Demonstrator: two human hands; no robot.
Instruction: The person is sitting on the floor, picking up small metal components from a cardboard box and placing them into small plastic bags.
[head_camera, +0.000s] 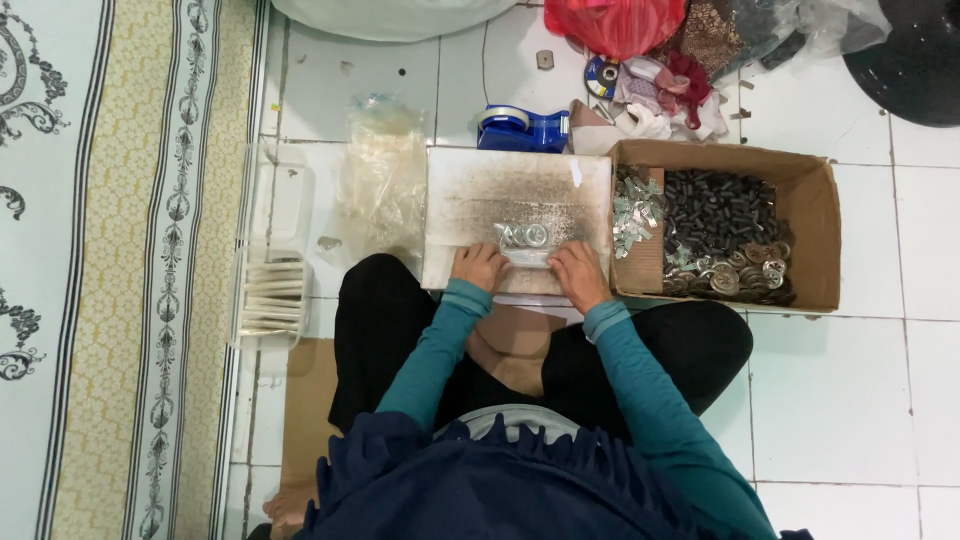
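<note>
In the head view, you are pinching a small clear bag (527, 256) of metal rings between both hands on the board (470, 200), just left of the cardboard box (815, 215). Your left hand (478, 266) and right hand (578, 274) are each closing on one bag end. Keep the bag flat on the board so the rings stay settled inside.

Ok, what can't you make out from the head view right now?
- Small clear bag: its metal contents are too small to identify.
- Left hand and right hand: fingertips curl under, so the grip is hidden.
- Cardboard box: its small parts are too small to tell apart.
- Black round thing: cut off by the frame edge.
</note>
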